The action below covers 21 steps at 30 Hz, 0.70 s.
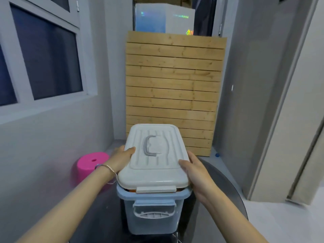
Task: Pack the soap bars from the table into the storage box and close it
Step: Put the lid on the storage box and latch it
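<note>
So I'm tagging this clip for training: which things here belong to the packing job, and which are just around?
Job:
- lid, held by left hand and right hand
- storage box, something orange inside
- dark table

Lying about:
- pink stool
- wooden slat panel
- white carton

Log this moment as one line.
phase: closing | left hand: holding lid | right hand: holding lid | storage box: lid on, near edge raised | latch: unfastened

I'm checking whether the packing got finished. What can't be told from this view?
- Box contents: hidden by the lid; only an orange sliver shows in the front gap.
- Far latch: hidden behind the lid.
- Table: cut off by the bottom edge, partly covered by both arms.
</note>
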Each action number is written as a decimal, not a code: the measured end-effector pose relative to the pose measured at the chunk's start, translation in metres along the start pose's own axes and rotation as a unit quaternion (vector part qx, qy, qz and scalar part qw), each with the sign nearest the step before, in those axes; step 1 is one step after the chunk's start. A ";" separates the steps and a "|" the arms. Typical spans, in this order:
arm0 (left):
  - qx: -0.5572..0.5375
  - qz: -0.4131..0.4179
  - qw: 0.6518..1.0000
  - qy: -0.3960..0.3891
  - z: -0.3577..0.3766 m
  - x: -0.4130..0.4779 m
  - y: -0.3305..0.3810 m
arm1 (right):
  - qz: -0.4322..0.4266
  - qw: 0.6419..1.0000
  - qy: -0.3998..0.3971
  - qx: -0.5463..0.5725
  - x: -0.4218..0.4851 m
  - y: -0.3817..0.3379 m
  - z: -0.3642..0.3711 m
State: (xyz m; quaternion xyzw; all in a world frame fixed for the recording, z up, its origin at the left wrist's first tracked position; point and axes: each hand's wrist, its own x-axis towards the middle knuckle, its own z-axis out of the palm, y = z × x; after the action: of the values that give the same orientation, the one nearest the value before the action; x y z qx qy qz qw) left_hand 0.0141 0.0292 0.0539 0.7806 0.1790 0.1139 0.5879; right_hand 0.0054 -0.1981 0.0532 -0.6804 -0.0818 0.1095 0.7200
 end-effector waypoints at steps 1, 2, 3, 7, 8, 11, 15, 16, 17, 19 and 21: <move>0.000 -0.020 1.000 -0.012 -0.002 0.005 -0.011 | 0.008 1.000 0.005 -0.014 0.001 0.003 0.004; 0.006 -0.038 0.999 -0.022 -0.003 0.006 -0.017 | 0.016 0.999 0.009 -0.035 0.003 0.007 0.006; 0.011 -0.049 0.998 -0.026 -0.002 0.005 -0.021 | 0.020 0.998 0.013 -0.057 0.003 0.009 0.008; -0.030 -0.061 0.997 -0.033 0.002 0.002 -0.024 | 0.031 0.996 0.030 -0.084 0.004 0.015 0.009; -0.044 -0.060 0.997 -0.035 0.002 0.000 -0.024 | 0.031 0.995 0.032 -0.085 0.004 0.017 0.008; -0.070 -0.066 0.994 -0.042 0.000 -0.002 -0.034 | 0.023 0.995 0.024 -0.092 0.000 0.023 0.006; -0.084 -0.076 0.993 -0.045 0.001 -0.008 -0.043 | 0.014 0.994 0.033 -0.107 0.000 0.035 0.006; -0.104 -0.084 0.990 -0.039 0.002 -0.008 -0.043 | 0.014 0.993 0.040 -0.106 0.002 0.036 0.005; -0.127 -0.093 0.987 -0.032 0.002 -0.008 -0.043 | 0.016 0.993 0.045 -0.107 0.005 0.037 0.005; -0.170 -0.112 0.979 -0.032 0.005 -0.007 -0.042 | 0.020 0.993 0.045 -0.111 0.010 0.035 0.004; -0.199 -0.115 0.973 -0.033 0.011 -0.006 -0.041 | 0.020 0.992 0.040 -0.115 0.014 0.030 0.003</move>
State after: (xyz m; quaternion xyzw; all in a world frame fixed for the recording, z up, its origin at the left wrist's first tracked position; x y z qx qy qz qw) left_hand 0.0068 0.0270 0.0122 0.6254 0.2216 0.0529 0.7463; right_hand 0.0168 -0.1899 0.0233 -0.7638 -0.0515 0.0863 0.6376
